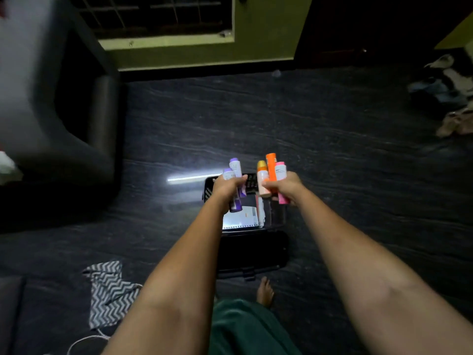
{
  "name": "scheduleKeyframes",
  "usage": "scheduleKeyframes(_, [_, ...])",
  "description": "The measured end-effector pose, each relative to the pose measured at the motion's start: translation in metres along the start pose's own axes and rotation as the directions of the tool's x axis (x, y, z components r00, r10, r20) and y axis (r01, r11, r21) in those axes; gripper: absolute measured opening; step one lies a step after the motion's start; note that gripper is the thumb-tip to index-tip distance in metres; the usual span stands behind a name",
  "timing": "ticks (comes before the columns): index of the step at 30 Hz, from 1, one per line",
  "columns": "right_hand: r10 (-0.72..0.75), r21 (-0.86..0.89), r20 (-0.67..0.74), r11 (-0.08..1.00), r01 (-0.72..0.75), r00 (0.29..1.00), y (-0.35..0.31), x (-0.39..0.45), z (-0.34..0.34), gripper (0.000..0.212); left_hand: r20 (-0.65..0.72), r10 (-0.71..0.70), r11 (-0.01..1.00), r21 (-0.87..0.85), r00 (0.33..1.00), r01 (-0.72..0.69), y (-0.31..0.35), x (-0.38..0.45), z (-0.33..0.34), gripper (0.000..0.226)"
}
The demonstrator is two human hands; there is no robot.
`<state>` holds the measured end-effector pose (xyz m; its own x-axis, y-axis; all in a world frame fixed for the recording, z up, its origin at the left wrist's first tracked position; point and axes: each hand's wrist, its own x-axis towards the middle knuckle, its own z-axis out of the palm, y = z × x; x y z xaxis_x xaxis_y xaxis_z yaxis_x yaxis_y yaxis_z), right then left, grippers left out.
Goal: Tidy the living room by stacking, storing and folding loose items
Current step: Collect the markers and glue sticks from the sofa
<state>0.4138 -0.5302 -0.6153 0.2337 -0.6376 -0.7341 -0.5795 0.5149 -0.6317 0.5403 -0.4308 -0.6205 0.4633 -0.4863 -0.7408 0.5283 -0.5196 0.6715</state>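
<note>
Head view: 2 purple bottles (236,172) in left hand (226,185), 3 bottles (271,170) in right hand (288,185).

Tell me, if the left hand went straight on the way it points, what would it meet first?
Probably the open black plastic storage box on the floor: the left hand, gripping two purple-capped bottles, points forward and down over it. Depth is unclear.

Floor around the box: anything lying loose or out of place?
Yes. A crumpled zigzag cloth lies unfolded on the floor at lower left, and a heap of clothes sits at far right. The open box looks orderly.
</note>
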Motion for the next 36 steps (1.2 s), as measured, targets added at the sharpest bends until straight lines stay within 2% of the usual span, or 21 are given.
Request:
scheduleKeyframes(4, [0.007, -0.345, -0.085, 0.938, -0.036, 0.996, 0.07, 0.098, 0.008, 0.048, -0.035, -0.017, 0.997, 0.07, 0.999, 0.019, -0.075, 0.09, 0.011, 0.018])
scheduleKeyframes(6, [0.061, -0.44, -0.09, 0.893, -0.095, 0.994, 0.115, 0.146, 0.02, 0.052, -0.047, -0.02, 0.993, 0.116, 0.999, 0.025, -0.123, 0.139, 0.013, 0.02])
scheduleKeyframes(9, [0.103, -0.475, -0.161, 0.864, -0.168, 0.982, 0.192, 0.225, 0.047, 0.055, -0.058, -0.065, 0.985, 0.158, 0.996, 0.074, -0.205, 0.217, 0.014, 0.022])
scheduleKeyframes(11, [0.094, -0.509, -0.191, 0.842, -0.18, 0.977, 0.222, 0.258, 0.057, 0.054, -0.077, -0.074, 0.972, 0.218, 0.994, 0.089, -0.238, 0.252, 0.014, 0.036])
scheduleKeyframes(13, [0.051, -0.558, -0.233, 0.811, -0.177, 0.971, 0.253, 0.297, 0.067, 0.05, -0.056, -0.069, 0.97, 0.229, 0.996, 0.08, -0.277, 0.294, 0.019, 0.049])
scheduleKeyframes(15, [0.018, -0.578, -0.277, 0.795, -0.182, 0.961, 0.277, 0.333, 0.074, 0.046, -0.023, -0.093, 0.96, 0.262, 0.995, 0.096, -0.301, 0.325, 0.026, 0.051])
scheduleKeyframes(20, [-0.001, -0.62, -0.314, 0.757, -0.205, 0.949, 0.319, 0.388, 0.085, 0.045, -0.021, -0.109, 0.958, 0.264, 0.994, 0.111, -0.33, 0.375, 0.042, 0.026])
scheduleKeyframes(24, [0.043, -0.686, -0.283, 0.689, -0.233, 0.958, 0.341, 0.395, 0.09, 0.045, -0.024, -0.123, 0.959, 0.256, 0.992, 0.125, -0.345, 0.39, 0.049, 0.04])
scheduleKeyframes(29, [0.032, -0.671, -0.348, 0.69, -0.272, 0.937, 0.334, 0.396, 0.088, 0.037, -0.023, -0.133, 0.94, 0.313, 0.991, 0.133, -0.35, 0.389, 0.051, 0.029])
scheduleKeyframes(32, [-0.015, -0.727, -0.376, 0.625, -0.285, 0.926, 0.329, 0.398, 0.086, 0.034, -0.017, -0.137, 0.935, 0.327, 0.99, 0.135, -0.348, 0.39, 0.052, 0.026])
scheduleKeyframes(36, [-0.006, -0.766, -0.382, 0.562, -0.312, 0.924, 0.332, 0.4, 0.088, 0.033, -0.001, -0.136, 0.946, 0.298, 0.991, 0.13, -0.345, 0.395, 0.054, 0.024])
